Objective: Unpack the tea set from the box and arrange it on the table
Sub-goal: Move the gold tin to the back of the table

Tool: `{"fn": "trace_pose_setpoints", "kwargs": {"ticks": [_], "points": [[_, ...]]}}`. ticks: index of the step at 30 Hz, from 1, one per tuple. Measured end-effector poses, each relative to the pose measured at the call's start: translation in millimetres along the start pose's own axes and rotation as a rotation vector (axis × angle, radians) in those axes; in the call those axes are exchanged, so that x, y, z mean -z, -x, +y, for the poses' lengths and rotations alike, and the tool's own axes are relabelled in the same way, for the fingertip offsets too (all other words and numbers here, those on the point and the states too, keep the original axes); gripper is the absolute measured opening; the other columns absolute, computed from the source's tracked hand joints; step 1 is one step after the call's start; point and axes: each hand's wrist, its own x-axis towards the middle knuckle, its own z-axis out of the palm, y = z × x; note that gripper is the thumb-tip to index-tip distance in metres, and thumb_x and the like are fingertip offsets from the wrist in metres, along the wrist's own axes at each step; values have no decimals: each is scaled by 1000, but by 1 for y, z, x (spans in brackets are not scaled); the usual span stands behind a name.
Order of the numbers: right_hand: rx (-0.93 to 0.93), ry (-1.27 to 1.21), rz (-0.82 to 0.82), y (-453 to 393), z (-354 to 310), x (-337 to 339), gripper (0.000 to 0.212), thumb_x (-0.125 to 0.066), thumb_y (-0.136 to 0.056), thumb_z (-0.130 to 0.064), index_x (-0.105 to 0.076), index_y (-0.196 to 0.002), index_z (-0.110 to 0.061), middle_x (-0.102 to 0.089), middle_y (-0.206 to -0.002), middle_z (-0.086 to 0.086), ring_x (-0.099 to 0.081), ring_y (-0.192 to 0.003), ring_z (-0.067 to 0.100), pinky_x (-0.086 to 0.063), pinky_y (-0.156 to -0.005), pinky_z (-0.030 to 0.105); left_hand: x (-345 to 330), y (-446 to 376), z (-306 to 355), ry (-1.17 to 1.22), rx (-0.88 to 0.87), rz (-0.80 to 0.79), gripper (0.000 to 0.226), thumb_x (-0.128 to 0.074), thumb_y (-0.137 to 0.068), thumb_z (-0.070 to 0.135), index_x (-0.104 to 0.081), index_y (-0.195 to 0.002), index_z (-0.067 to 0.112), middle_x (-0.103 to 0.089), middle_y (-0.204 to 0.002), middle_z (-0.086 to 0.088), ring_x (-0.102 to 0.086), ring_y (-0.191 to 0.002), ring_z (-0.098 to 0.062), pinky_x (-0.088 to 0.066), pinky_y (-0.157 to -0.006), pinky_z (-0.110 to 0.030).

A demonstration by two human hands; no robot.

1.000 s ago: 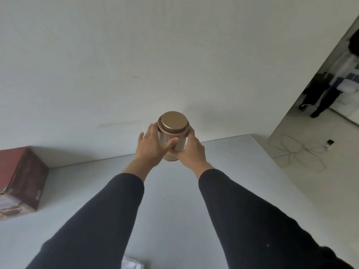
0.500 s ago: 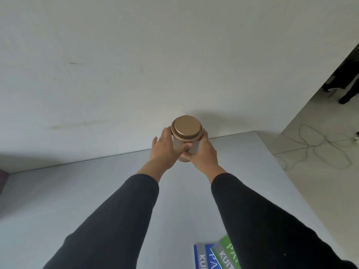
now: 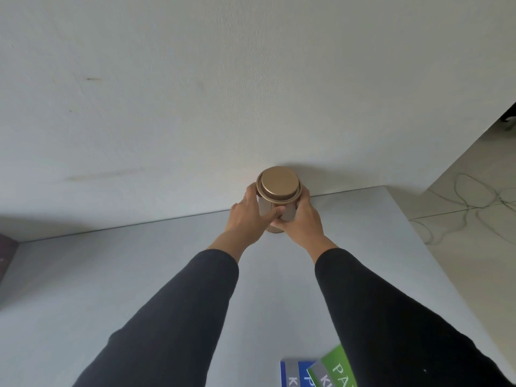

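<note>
A pale grey bench (image 3: 117, 280) runs along a white wall (image 3: 195, 79), with green and blue printed cards (image 3: 315, 372) lying at its near edge. Both hands, the left hand (image 3: 247, 216) and right hand (image 3: 303, 219), grip a gold lidded tin (image 3: 279, 191) from either side near the bench's far edge by the wall.

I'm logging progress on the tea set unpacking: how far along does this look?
Little looks done: no tea ware stands set out on the visible table. In hand: the left hand and right hand both grip a bronze lidded tin near the table's far edge by the wall; whether it rests on the table is unclear. Left: releasing it and any remaining pieces; only a dark corner shows at the left edge.
</note>
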Motion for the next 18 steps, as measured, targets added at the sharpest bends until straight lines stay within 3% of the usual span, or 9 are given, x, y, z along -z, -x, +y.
{"fn": "trace_pose_setpoints", "kwargs": {"ticks": [4,7,9,12,18], "points": [[0,-1,8,1,4,3,92,-81,-71,-26,-22,-142,-26,-55,-130,0,-55,-115,25,-42,-82,25,-7,1,0,-8,-4,8,79,-58,-80,62,-19,-141,33,-49,-137,1,-49,-120,-33,-46,-96,-49],[-24,-6,0,5,5,1,98,-82,-69,-26,-19,-144,-27,-51,-135,-1,-52,-121,26,-43,-90,29,-8,3,0,-33,-38,11,82,-56,-83,61,-14,-146,30,-41,-145,2,-46,-128,-29,-39,-104,-49],[-57,6,-11,11,3,-2,107,-84,-65,-29,-13,-146,-31,-47,-139,-2,-49,-124,25,-45,-98,36,-7,5,0,-74,-60,4,87,-53,-85,60,-7,-151,26,-30,-153,1,-32,-140,-25,-27,-113,-52],[-168,90,1,21,0,-3,114,-82,-64,-39,-6,-148,-29,-43,-141,8,-46,-127,30,-46,-99,48,-5,15,0,-141,-20,-26,94,-46,-88,62,8,-153,19,-5,-161,1,3,-149,-18,-6,-119,-52],[-247,176,19,64,-25,-5,87,-76,-74,-36,-23,-139,-12,-45,-132,15,-48,-120,32,-47,-96,43,37,59,-19,-228,14,-13,89,-37,-93,60,12,-152,15,1,-161,1,12,-148,-16,-3,-119,-51]]}}
